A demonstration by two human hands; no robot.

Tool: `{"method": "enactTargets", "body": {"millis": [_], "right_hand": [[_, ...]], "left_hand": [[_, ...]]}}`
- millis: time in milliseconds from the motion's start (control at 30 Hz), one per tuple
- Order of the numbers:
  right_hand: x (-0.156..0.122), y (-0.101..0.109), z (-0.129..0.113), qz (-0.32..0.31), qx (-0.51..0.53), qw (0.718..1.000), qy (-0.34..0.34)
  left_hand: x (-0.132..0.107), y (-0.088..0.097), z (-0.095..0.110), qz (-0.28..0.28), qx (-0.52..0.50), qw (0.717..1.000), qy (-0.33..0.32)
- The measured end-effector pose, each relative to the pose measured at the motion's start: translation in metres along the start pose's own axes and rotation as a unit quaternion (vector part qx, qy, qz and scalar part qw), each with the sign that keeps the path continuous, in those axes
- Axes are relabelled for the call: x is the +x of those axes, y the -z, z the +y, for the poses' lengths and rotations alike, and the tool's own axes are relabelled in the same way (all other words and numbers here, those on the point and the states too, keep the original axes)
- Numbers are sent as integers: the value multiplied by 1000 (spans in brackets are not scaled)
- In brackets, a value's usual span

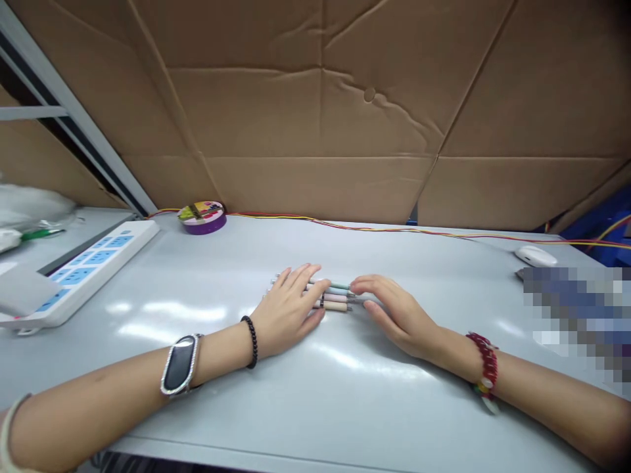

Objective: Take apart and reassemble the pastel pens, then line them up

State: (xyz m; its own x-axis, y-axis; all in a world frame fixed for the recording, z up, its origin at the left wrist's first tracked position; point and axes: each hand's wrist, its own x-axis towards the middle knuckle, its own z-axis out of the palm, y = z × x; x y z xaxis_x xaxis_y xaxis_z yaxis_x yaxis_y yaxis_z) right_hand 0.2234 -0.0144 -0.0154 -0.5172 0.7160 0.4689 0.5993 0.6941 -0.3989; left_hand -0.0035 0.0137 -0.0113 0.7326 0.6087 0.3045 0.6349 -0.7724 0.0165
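Obs., head view. Four slim pens (336, 299) are lying side by side on the grey-white table (305, 407), about midway between its left and right edges and well back from the front edge. Order, from the back-edge side toward the front: green pen (340, 285), pale blue pen (337, 292), pink pen (336, 299), beige pen (337, 307).

Axis: the long axes are running left to right, roughly parallel to the table's back edge, where red and yellow cables (315, 220) are trailing. The narrow ends are pointing right.

Left hand (288, 305): is lying palm down across the middle of the row, so it is the nearer of the two. Fingers are stretching toward the back edge, crossing the pens; the thumb is sitting apart, on the front-edge side. Whether it is gripping or only covering them: cannot tell.

Right hand (401, 315): is hovering or resting just beyond the right ends, with the pens lying to its left. Thumb and fingers are curving with a moderate gap between them, holding nothing visible. The index fingertip is lining up with the green pen's end; contact there cannot be judged.

Surroundings: a white power strip (101, 256) is lying along the left side; a round purple container (204, 227) is standing near the back edge, left of the pens.
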Motion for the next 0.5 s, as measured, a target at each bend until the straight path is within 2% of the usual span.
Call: {"method": "enactTargets", "body": {"millis": [100, 233, 367, 500], "right_hand": [[1, 0, -2, 1, -86, 995, -47], [1, -3, -1, -44, -157, 984, -72], [1, -3, 0, -42, -125, 989, -66], [0, 0, -3, 44, -36, 998, -31]], "left_hand": [[0, 2, 1, 23, 11, 999, -36], [0, 4, 2, 28, 20, 998, -50], [0, 0, 1, 47, 4, 996, -70], [0, -1, 2, 82, -55, 990, -97]]}}
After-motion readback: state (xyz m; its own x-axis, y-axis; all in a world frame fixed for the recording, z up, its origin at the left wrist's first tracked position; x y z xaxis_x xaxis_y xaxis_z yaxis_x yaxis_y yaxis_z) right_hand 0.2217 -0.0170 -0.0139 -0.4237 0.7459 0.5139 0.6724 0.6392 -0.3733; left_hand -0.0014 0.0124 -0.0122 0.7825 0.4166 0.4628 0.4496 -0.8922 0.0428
